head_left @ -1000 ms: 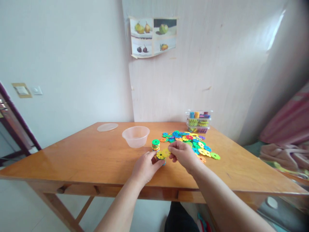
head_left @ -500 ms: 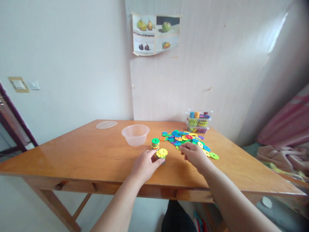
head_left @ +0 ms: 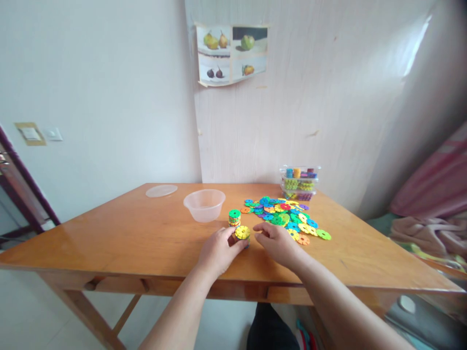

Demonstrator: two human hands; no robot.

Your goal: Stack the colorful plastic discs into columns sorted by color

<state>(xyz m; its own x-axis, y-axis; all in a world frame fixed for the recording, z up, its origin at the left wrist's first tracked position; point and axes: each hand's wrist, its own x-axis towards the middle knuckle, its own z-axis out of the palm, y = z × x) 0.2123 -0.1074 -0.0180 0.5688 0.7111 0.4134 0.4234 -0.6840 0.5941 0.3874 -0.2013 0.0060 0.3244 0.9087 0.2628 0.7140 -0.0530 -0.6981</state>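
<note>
My left hand (head_left: 218, 251) is curled round a short stack of plastic discs (head_left: 242, 234) with a yellow disc on top, standing on the wooden table (head_left: 127, 238). My right hand (head_left: 277, 240) rests just right of that stack, fingers bent and pinched toward it; whether it holds a disc is hidden. A second small stack with a green disc on top (head_left: 234, 217) stands just behind. A loose spread of coloured discs (head_left: 286, 218) lies to the right of both hands.
A clear plastic bowl (head_left: 205, 204) sits behind the stacks, its lid (head_left: 161, 190) farther back left. A clear box of sorted discs (head_left: 299, 183) stands by the wall. Bedding (head_left: 426, 228) lies beyond the table's right edge.
My right hand reached out to the loose discs and has come back beside the stack. My left hand stayed on the stack.
</note>
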